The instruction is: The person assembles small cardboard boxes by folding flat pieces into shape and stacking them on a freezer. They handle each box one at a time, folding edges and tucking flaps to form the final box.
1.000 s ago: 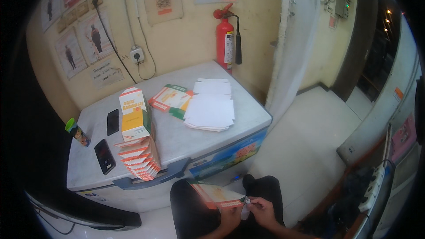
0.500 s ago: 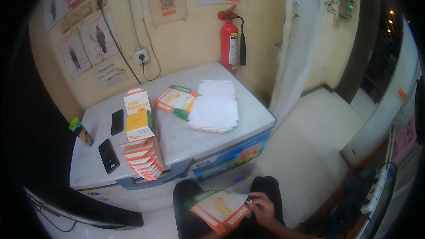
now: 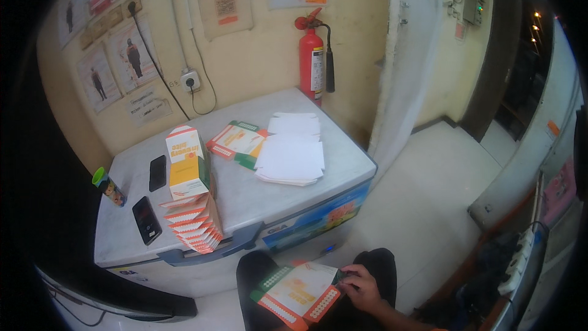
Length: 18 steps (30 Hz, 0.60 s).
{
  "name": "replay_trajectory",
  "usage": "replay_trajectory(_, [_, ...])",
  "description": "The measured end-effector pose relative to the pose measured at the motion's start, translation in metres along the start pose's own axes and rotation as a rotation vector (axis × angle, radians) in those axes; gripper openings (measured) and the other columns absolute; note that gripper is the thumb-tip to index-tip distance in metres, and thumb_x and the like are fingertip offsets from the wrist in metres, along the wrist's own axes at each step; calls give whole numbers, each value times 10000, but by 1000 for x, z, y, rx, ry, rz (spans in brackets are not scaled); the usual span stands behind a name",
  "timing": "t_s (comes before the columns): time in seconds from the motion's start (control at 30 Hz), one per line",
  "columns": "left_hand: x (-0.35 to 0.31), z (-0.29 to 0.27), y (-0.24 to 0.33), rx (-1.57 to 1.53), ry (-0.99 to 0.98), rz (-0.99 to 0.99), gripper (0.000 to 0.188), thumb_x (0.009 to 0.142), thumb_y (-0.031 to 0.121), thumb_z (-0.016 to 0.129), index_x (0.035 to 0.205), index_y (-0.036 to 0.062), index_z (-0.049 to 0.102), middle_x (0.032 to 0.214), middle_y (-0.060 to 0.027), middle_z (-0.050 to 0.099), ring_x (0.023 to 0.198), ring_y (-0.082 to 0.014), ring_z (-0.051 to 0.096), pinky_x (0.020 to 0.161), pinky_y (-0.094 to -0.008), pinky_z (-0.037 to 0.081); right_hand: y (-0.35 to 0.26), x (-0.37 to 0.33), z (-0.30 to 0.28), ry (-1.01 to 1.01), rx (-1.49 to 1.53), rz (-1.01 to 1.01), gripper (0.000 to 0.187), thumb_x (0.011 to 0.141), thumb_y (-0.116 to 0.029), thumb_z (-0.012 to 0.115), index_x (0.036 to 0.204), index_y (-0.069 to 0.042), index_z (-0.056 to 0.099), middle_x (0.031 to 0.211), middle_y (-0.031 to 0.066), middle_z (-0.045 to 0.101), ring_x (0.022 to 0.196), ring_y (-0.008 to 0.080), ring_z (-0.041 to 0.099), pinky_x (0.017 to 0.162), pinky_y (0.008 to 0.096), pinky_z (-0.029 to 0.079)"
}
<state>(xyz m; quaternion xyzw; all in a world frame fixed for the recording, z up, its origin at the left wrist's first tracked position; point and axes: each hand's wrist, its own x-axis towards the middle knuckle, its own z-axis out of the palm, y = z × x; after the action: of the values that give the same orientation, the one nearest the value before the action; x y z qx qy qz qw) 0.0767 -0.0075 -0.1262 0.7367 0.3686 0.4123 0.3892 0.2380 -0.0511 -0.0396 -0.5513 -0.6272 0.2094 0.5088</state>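
A printed cardboard food box [image 3: 300, 291], white with orange and green flaps, lies partly unfolded over my lap. My right hand [image 3: 361, 288] is closed on the green flap at its right end, fingertips pinching the edge. The left hand is hidden beneath the cardboard, so its fingers cannot be made out. On the chest freezer [image 3: 239, 202] in front of me, a row of nested folded boxes [image 3: 193, 220] runs to the near edge. Behind it, a yellow and white box [image 3: 188, 175] leans among more of them.
White-side-up box blanks [image 3: 290, 156] are stacked at the freezer's right, beside printed flat blanks [image 3: 237, 140]. Two phones [image 3: 147, 220] and a green-rimmed cup [image 3: 110, 187] stand left. A fire extinguisher [image 3: 311, 61] is by the wall; a power strip [image 3: 517, 263] is at far right.
The box on my lap has turned and opened flatter, its green left flap now facing up. My right hand stays at its right end. The whole view has shifted slightly.
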Motion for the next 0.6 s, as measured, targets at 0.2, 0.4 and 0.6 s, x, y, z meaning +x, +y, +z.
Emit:
replay_trajectory(0.2, [-4,-3,-6,89,19,81,127,969,109,620,1021,3,666,976,-119,686,931,-234,658,819,-381,515,-8,4,-3,-1,40,24,110,821,-26,747,914,-12,688,1161,166,632,1007,293,667,846,374,544])
replay_trajectory(0.4, [-9,-4,-11,199,60,200,121,971,109,617,1012,5,664,965,-118,682,918,-240,656,807,-389,516,-6,7,4,55,-96,-10,155,793,-50,773,887,-23,652,1086,163,641,964,321,674,825,372,551])
replay_trajectory(0.6, [-15,0,-17,65,82,119,133,979,118,599,1047,20,658,987,-131,677,936,-271,656,813,-409,518,-5,5,17,175,-123,15,143,783,-44,773,851,-34,649,1049,151,657,931,323,680,805,384,553])
